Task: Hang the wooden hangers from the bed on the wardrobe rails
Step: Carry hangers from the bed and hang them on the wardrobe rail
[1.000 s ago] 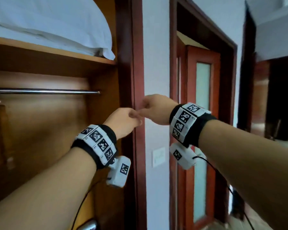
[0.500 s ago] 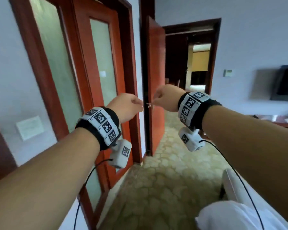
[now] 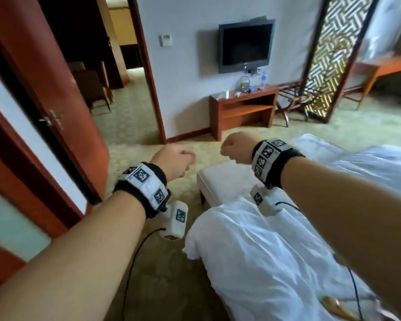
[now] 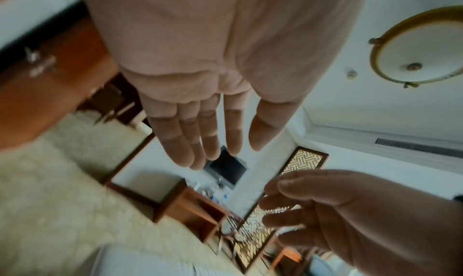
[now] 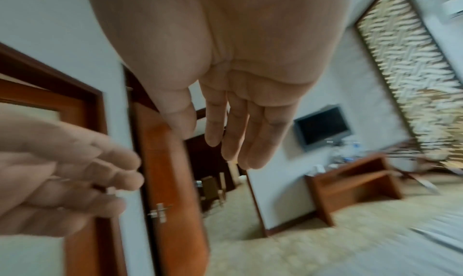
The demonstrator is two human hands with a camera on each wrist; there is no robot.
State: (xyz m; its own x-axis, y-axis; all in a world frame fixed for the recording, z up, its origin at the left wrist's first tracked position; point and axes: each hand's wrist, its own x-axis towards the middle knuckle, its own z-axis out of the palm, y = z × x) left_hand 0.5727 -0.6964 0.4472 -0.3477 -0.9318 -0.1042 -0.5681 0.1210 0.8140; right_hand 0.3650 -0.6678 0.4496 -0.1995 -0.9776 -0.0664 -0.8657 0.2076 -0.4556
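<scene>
Hangers: one wooden hanger (image 3: 338,309) lies on the bed (image 3: 264,262), nearest me. A second ago I faced the wardrobe; now I face the bed. Beyond the hanger, my left hand (image 3: 171,162) and right hand (image 3: 237,148) hover empty, fingers (image 4: 185,141) relaxed, ready to fetch.

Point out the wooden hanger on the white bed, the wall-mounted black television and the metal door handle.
Wooden hanger (image 3: 338,309), head view: its curved light-brown arm.
White bed (image 3: 259,258), head view: bare rumpled sheet.
Wall-mounted black television (image 3: 245,45), head view: middle of the dark screen.
Metal door handle (image 3: 52,119), head view: the plate on the red-brown door.
</scene>
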